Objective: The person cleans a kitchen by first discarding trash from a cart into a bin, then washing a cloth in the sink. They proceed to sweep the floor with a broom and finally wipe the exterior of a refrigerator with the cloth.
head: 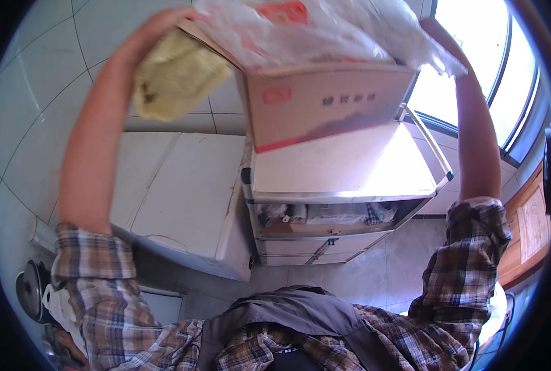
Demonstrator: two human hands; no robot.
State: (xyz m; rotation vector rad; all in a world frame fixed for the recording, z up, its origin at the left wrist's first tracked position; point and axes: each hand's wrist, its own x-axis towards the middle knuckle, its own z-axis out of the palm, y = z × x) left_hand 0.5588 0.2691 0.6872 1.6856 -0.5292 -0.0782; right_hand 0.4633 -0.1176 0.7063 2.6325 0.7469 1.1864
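A cardboard box [322, 104] with red print and dark writing stands at an angle over the back of a white-topped cabinet [340, 167]. I cannot tell whether its base rests there. Clear plastic bagging [303, 41] with red print covers its open top. At the upper left, my left hand [182, 17] grips the box's left edge, and a stained yellow cloth [178, 79] hangs just below that hand. My right hand [431, 28] reaches to the box's far right side, its fingers hidden behind the plastic.
Left of the cabinet is a white chest-like appliance [178, 181]. The cabinet's open shelf [322, 220] holds bagged items, and a metal rail [426, 139] rises at its right side. A bright window [470, 51] is at upper right, a wooden panel [530, 227] below it. A lidded pot [33, 291] sits lower left.
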